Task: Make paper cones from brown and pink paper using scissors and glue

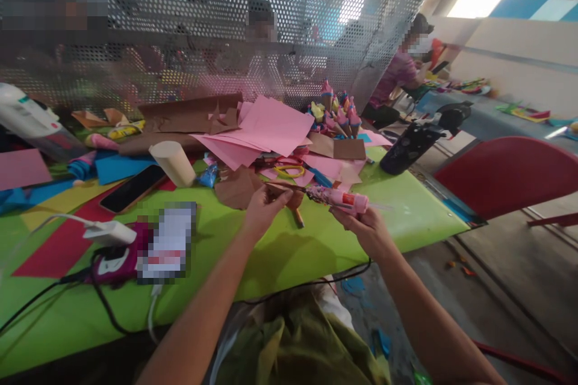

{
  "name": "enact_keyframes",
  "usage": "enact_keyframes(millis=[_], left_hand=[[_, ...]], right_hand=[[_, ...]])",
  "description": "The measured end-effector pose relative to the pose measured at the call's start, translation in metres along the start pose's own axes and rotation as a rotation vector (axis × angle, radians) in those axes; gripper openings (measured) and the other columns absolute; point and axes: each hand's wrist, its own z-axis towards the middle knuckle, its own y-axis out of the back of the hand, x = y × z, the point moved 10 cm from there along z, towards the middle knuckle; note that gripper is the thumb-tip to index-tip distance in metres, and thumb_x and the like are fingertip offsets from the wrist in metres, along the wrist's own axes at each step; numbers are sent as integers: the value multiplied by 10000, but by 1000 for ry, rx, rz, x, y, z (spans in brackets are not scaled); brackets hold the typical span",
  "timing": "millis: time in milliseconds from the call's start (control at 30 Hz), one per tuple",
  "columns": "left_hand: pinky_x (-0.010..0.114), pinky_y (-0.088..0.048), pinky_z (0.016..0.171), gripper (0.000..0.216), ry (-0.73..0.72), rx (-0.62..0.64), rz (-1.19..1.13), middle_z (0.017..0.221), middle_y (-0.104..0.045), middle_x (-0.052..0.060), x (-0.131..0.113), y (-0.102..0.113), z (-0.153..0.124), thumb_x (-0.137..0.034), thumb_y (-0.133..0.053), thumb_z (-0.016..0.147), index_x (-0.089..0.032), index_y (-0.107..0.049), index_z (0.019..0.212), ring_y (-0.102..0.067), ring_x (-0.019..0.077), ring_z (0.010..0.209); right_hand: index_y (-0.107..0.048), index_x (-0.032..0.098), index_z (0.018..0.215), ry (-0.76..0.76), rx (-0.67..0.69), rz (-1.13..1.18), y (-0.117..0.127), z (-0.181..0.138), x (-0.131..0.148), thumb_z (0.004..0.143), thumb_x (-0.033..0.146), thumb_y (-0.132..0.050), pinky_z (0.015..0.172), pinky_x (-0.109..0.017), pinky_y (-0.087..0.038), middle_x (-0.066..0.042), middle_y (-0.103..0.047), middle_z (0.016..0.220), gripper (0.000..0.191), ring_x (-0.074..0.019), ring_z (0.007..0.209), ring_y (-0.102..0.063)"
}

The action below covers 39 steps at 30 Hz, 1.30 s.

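Note:
My left hand [264,210] pinches a small piece of brown paper [282,187] above the front of the green table [311,252]. In my right hand [363,228] is a pink glue gun [341,197], with a clear stick poking out of its back end. Its dark, speckled nozzle end points left at the brown paper, close to it; whether the two touch I cannot tell. Under my hands lies a short brown stick-like thing [297,218]. Behind my left hand rests a larger brown paper scrap [238,186].
Pink sheets [271,126] are piled behind, beside small paper cones [345,117]. Yellow-handled scissors [289,172], a cream cup [173,163], a black bottle [404,145] and a dark phone [133,188] stand or lie around. A purple power strip [121,258] trails cables. A red chair [510,174] is at right.

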Motion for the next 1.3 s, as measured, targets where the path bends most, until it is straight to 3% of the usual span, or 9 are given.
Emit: enact_keyframes(millis=[533,833,967,1100,1200,1300], left_hand=[[261,-466,615,479,30,-33,3,889,-752,66,0,2,0,-511,-854,608,-170,-706,910,-651,179,777],[264,-451,607,475,49,-74,1,903,-747,64,1,7,-2,-508,-852,613,-174,-694,912,-644,178,772],[266,-456,612,468,41,-49,8,914,-744,59,-2,5,-3,-510,-837,647,-176,-701,945,-646,180,781],[257,-447,591,522,54,-36,-5,881,-739,53,-1,5,-3,-548,-849,617,-169,-703,945,-629,164,737],[252,-455,588,550,60,-34,-24,874,-737,54,1,6,-2,-567,-865,586,-163,-707,924,-615,150,715],[249,-471,599,542,61,-20,-33,908,-745,60,2,6,-3,-564,-864,600,-168,-717,940,-624,149,731]], right_hand=[[-734,159,884,-16,-28,78,3,1,-1,786,494,-692,542,-261,-358,8,-551,646,352,-130,582,-415],[-671,175,828,-32,-124,80,37,5,-23,783,582,-658,471,-261,-269,25,-458,572,410,-120,517,-355],[-644,196,756,56,-233,-201,65,15,-26,827,569,-613,495,-280,-297,10,-475,592,381,-147,544,-413],[-656,211,869,131,-376,-675,86,23,-27,884,490,-560,614,-324,-387,-86,-624,917,295,-229,771,-565],[-661,194,1043,84,-315,-906,87,33,-48,911,404,-531,690,-365,-422,-143,-631,1054,280,-269,860,-593],[-639,170,1175,85,-192,-942,83,41,-68,884,314,-561,793,-410,-451,-182,-637,1120,334,-308,957,-604]])
